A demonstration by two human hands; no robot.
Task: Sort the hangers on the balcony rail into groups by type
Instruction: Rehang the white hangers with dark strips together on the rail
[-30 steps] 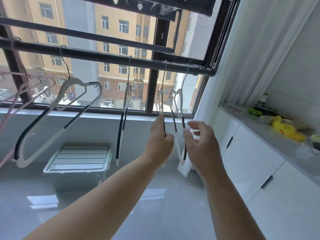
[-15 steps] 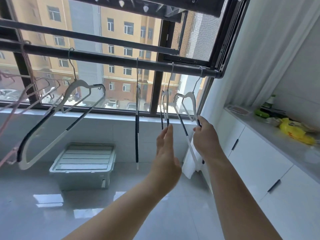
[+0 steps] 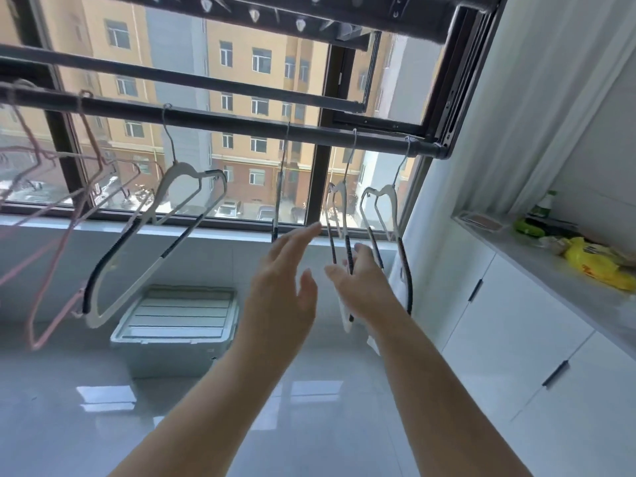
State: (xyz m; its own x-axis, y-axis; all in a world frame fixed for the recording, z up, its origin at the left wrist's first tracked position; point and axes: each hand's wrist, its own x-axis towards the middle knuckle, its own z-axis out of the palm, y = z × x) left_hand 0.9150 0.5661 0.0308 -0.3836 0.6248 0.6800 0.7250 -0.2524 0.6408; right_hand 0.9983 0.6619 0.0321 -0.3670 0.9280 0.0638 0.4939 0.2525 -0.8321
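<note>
On the rail (image 3: 220, 120), white hangers (image 3: 179, 173) w/ black grips hang spaced apart; pink hangers (image 3: 35, 340) at far L. L hand (image 3: 284, 287): fingers straight, holding nothing. R hand (image 3: 364, 290): fingers spread, no grip, just beside one hanger arm (image 3: 349, 251); contact unclear.

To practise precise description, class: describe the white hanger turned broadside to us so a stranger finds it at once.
Find the dark rail across the window. Left of its middle hangs a white hanger. Unlike the thin pink hangers on its left and the edge-on hanger on its right, it shows its whole triangle, with black ribbed grips.
</note>
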